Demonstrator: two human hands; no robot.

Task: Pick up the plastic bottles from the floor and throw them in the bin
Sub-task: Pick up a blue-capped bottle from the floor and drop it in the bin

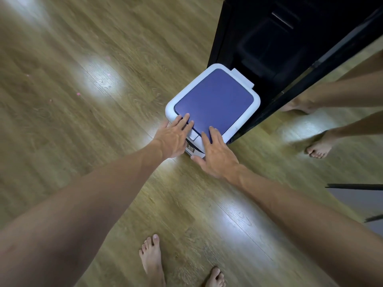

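Note:
A white bin with a blue lid stands on the wooden floor, its lid down. My left hand lies flat on the near left corner of the lid with straight fingers. My right hand rests flat on the near edge of the lid, thumb hanging over the bin's front. Neither hand holds anything. No plastic bottle is in view.
A black glossy cabinet stands right behind the bin. A mirror-like panel at the right reflects legs and a foot. My bare feet are on the floor below. Small pink specks lie at the left.

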